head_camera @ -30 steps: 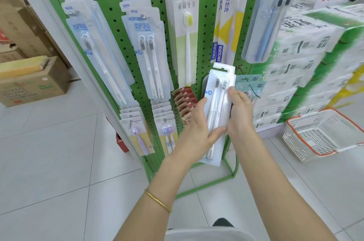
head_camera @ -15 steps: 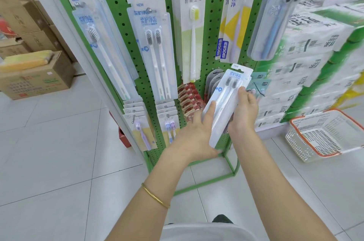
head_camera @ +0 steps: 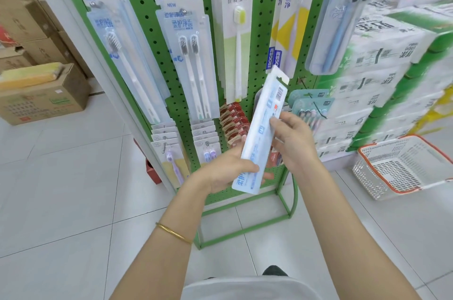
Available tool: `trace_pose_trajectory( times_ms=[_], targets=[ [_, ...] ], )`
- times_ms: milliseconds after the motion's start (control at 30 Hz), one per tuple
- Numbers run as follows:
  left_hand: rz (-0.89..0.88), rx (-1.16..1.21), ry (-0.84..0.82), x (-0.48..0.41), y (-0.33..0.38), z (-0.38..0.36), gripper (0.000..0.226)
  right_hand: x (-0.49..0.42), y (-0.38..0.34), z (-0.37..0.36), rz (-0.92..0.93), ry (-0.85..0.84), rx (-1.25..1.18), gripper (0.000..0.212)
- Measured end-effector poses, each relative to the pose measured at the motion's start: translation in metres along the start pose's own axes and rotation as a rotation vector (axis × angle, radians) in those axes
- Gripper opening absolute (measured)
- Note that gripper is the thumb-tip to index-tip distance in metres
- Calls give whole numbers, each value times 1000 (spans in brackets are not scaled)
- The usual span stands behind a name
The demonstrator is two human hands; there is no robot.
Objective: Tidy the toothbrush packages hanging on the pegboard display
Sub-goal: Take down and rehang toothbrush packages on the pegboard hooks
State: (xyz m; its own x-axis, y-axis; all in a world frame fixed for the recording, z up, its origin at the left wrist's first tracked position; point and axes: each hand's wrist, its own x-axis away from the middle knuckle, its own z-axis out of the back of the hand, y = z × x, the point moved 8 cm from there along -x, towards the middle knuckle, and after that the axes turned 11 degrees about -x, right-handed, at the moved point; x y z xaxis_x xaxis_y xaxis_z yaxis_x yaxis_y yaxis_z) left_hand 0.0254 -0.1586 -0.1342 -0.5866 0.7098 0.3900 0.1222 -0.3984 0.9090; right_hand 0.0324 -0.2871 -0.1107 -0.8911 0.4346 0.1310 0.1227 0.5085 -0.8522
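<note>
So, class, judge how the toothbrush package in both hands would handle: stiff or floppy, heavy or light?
Probably stiff: the toothbrush package runs straight above the hands. Likely light: left hand and right hand merely pinch it.

white basket (head_camera: 402, 165), cardboard box (head_camera: 44, 101), tissue packs (head_camera: 382, 74)

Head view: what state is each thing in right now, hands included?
held toothbrush package, off its peg, tilted, barcode side showing
left hand, grips the package's lower end
right hand, holds the package's middle
twin-brush packages, hanging on their peg
basket, upright on the floor
</note>
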Motion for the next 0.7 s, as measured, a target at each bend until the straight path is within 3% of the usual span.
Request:
trace_pose_trajectory(
  times_ms=[100,233,300,467,700],
  targets=[
    [39,-122,76,-2,-10,9,33,2,-4,-3,-15,-69,-8,9],
    [54,-22,172,-4,-9,17,33,5,-10,-8,-16,-152,19,8],
    [13,40,201,-4,1,20,25,6,-10,-12,-10,-207,44,8],
    [-161,62,379,3,45,44,34,12,-5,-21,-24,-333,83,19],
    [-303,45,709,27,82,77,17,20,2,-30,-79,-427,97,9]
  ],
)
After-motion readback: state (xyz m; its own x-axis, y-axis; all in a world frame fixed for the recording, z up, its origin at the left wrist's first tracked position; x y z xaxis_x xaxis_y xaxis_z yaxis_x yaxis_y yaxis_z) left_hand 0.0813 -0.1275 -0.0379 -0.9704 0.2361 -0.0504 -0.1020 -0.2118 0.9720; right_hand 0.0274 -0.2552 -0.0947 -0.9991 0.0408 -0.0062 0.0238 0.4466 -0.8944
